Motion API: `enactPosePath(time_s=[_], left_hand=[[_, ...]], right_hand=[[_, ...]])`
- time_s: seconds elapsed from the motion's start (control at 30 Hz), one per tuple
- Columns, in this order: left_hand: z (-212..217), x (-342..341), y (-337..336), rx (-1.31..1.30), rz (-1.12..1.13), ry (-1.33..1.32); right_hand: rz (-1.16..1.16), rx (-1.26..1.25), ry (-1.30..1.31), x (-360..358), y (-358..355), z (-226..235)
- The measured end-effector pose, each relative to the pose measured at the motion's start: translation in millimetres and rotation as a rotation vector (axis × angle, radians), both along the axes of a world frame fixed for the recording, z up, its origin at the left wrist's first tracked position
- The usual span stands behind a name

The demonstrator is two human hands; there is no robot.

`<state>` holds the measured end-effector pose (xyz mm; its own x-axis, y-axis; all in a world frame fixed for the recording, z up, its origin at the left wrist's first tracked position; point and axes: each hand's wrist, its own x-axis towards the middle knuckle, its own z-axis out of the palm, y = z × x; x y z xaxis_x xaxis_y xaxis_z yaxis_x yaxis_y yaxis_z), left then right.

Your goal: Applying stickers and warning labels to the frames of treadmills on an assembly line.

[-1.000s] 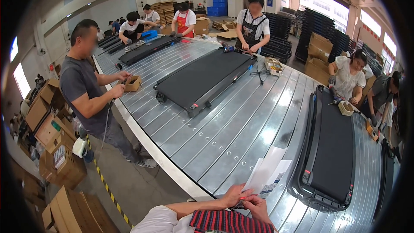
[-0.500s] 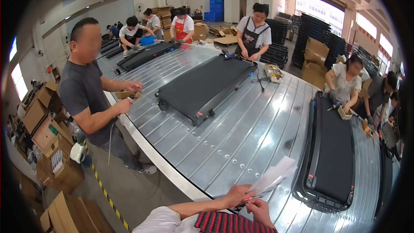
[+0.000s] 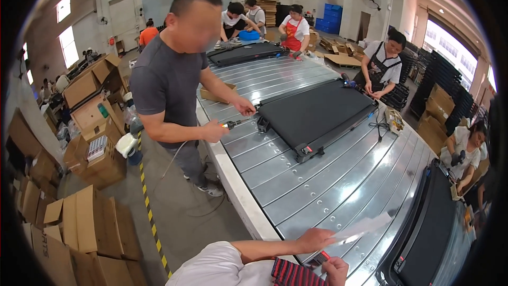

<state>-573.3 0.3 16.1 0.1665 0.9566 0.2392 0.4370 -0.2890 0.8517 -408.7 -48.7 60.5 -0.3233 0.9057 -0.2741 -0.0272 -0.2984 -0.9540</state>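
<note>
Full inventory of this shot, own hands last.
thin white paper: at least one sheet, white, in the left hand
small flat item: one, red and dark, at the right hand's fingers
long slatted metal table: one, silver, centre
flat rectangular panels: at least three, black, on the table
small open cardboard box: one, brown, table's left edge
co-workers: at least seven, mixed clothing, mostly around the table
large cardboard boxes: many, brown, left floor
striped floor tape: one line, yellow and black, left floor
plastic crate stack: one, blue, back
left hand: one, bare, lower centre
right hand: one, bare, lower edge
</note>
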Motion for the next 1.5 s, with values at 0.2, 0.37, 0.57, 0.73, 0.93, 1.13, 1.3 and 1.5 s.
enactPosePath(time_s=[0.2,0.37,0.57,0.73,0.93,1.13,1.3,1.5], left_hand=[[-0.9,-32.6,-2.2,0.086,0.091,0.082],[-32.7,-58.7,9.2,0.161,-0.027,0.209],[-16.8,-69.2,35.9,0.146,-0.167,0.279],[22.4,-36.9,57.8,0.160,-0.393,0.366],[15.6,44.9,63.2,-0.523,-0.674,0.383],[-53.6,148.8,89.7,-0.027,-0.757,0.705],[-60.2,217.0,118.0,0.101,-0.806,0.811],[-34.0,278.9,165.6,0.294,-0.812,0.696]], right_hand=[[-0.073,0.126,-0.095,-11.6,-4.7,2.0],[-0.022,0.737,-0.463,-20.3,12.2,33.8],[-0.241,0.771,-0.523,19.3,8.0,41.2],[-0.471,0.682,-0.517,94.3,-19.5,33.2],[-0.502,0.571,-0.504,201.4,-22.4,16.1],[-0.448,0.186,-0.358,320.9,25.8,-19.6],[-0.468,-0.019,-0.347,395.1,98.2,-37.8],[-0.431,-0.214,-0.267,426.6,197.3,-75.6]])
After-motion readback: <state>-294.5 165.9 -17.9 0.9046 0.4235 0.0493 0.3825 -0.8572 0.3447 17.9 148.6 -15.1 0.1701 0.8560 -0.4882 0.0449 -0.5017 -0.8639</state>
